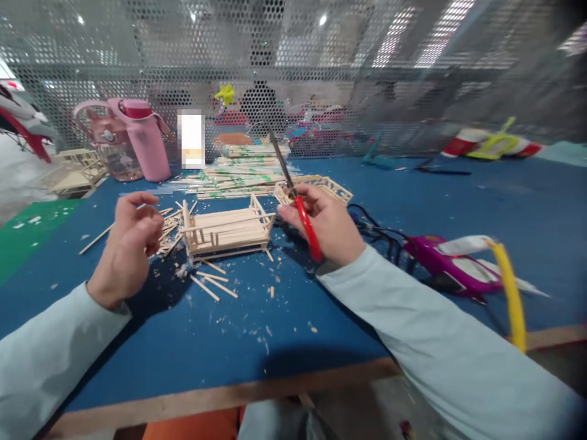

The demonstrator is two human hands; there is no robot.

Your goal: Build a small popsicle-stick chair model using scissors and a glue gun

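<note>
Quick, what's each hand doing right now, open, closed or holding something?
Left hand: partly open, fingers loosely curled, nothing visible in it.
Right hand: closed on the red-handled scissors.

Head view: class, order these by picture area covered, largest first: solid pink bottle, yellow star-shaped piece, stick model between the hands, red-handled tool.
1. Stick model
2. Solid pink bottle
3. Red-handled tool
4. Yellow star-shaped piece

Model [227, 235] on table [257, 342]. Behind it, stick packs [243, 181], then mesh [160, 36]; behind it to the left, 2 bottles [147, 146]. Left of it, loose sticks [170, 235], then left hand [128, 250]; right of it, right hand [334, 226] with scissors [308, 226].
</note>
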